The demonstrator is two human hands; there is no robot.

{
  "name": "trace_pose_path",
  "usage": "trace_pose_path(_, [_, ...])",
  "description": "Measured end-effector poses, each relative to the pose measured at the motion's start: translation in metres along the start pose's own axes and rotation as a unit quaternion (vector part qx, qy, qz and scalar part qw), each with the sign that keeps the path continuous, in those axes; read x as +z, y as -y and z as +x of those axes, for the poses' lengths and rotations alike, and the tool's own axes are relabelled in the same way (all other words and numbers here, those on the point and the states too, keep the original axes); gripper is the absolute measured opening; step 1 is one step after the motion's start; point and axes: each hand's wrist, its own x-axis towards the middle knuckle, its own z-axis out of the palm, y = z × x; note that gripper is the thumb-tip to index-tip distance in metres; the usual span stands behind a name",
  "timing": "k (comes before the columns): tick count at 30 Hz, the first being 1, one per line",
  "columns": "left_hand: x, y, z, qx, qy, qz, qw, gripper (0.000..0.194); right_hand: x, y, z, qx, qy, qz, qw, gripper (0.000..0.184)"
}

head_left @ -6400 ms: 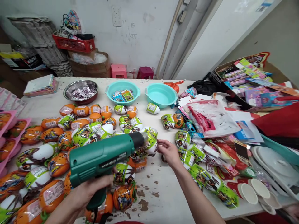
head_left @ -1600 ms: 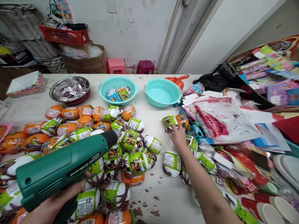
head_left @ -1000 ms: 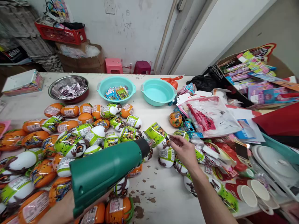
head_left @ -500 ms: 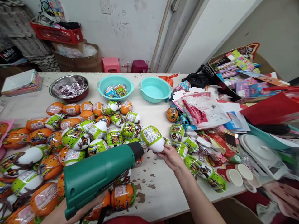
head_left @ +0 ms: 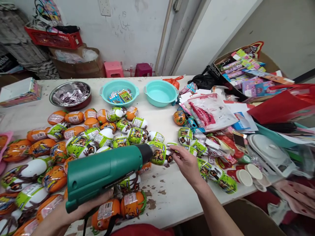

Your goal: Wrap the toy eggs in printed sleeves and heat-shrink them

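Observation:
My left hand (head_left: 73, 209) grips a green heat gun (head_left: 105, 172) whose black nozzle points right at a green-wrapped white toy egg (head_left: 159, 153). My right hand (head_left: 187, 162) pinches that egg's right end with its fingertips, holding it just in front of the nozzle, low over the table (head_left: 169, 200). A heap of green and orange wrapped eggs (head_left: 73, 137) covers the left half of the table. More green-wrapped eggs (head_left: 216, 177) lie to the right of my right hand.
At the back stand a metal bowl of sachets (head_left: 70, 95), a teal basin with packets (head_left: 119, 92) and a second teal basin (head_left: 161, 92). Plastic bags, printed cards and white egg halves (head_left: 246, 175) crowd the right side. A lone orange egg (head_left: 179, 118) sits by them.
My right hand fetched a green egg from the right and brought it to the heat gun's nozzle. In the last half second it turned the egg and lowered it.

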Motion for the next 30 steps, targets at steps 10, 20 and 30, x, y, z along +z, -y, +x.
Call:
trace_pose_path(10, [-0.014, 0.002, 0.005, -0.023, 0.054, -0.079, 0.995, 0.029, 0.031, -0.029, -0.01, 0.27, -0.011, 0.341, 0.9, 0.039])
trace_pose_path(20, [-0.013, 0.008, -0.009, -0.037, 0.054, -0.081, 0.995, 0.033, 0.058, -0.023, 0.001, 0.326, -0.019, 0.376, 0.867, 0.044])
trace_pose_path(30, [-0.048, 0.006, -0.003, 0.004, -0.124, -0.131, 0.984, 0.034, 0.075, 0.024, 0.085, 0.05, 0.042, 0.105, 0.992, 0.023])
